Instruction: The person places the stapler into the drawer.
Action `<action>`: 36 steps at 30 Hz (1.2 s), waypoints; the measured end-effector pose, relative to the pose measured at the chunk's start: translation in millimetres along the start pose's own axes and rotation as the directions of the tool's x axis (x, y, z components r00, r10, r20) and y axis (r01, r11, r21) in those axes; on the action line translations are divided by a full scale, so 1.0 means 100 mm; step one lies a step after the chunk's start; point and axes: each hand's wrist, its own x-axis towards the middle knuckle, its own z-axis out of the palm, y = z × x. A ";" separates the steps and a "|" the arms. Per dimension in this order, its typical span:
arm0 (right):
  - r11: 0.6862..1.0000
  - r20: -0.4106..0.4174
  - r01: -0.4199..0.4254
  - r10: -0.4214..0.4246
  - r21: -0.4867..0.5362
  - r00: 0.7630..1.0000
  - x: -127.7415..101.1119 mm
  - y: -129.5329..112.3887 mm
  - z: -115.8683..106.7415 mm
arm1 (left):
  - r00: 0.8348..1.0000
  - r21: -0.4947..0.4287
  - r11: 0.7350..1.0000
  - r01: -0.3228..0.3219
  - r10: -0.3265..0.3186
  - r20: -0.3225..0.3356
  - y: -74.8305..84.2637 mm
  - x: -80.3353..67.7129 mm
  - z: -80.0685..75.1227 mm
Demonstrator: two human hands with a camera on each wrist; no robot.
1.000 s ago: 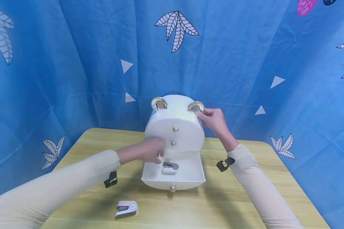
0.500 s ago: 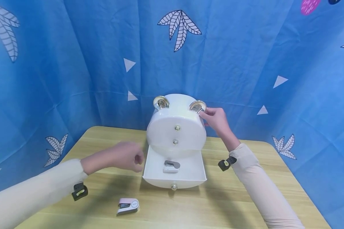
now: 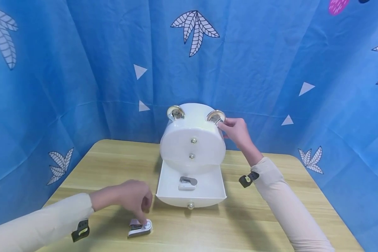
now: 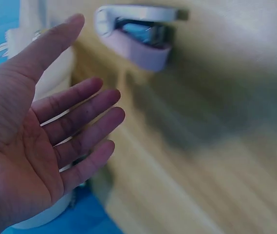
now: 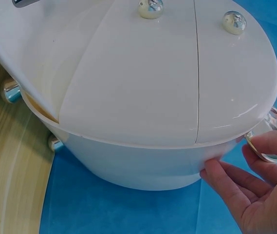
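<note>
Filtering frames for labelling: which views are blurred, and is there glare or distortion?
Head view: sharp, evenly lit, wide-angle bend at the edges; soft shadow under the left hand. Left wrist view: motion-blurred; the pink stapler and table smear. Right wrist view: crisp; bright highlights on the white cabinet and its chrome knobs.

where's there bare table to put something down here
The widest bare patch is the right half of the table, bordered by the open drawer and the right sleeve. Another lies back left of the white cabinet. Front left is crowded: the left hand touches the pink stapler.
</note>
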 end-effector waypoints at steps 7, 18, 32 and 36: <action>1.000 -0.001 -0.002 0.002 -0.010 1.000 0.00 -0.01 0.01 | 0.999 -0.047 0.999 0.016 -0.014 0.045 0.02 -0.03 0.19; 1.000 -0.001 0.001 -0.001 -0.001 1.000 0.00 -0.01 0.02 | 0.999 -0.050 0.999 0.001 0.001 0.053 -0.02 -0.02 0.19; 1.000 -0.004 -0.001 0.001 0.002 1.000 0.01 0.00 0.01 | 0.992 -0.065 0.998 0.001 0.007 0.128 -0.16 -0.03 -0.03; 1.000 -0.001 0.001 -0.001 0.006 1.000 0.00 0.01 0.01 | 0.991 -0.076 0.997 -0.019 0.029 0.132 -0.17 -0.05 -0.22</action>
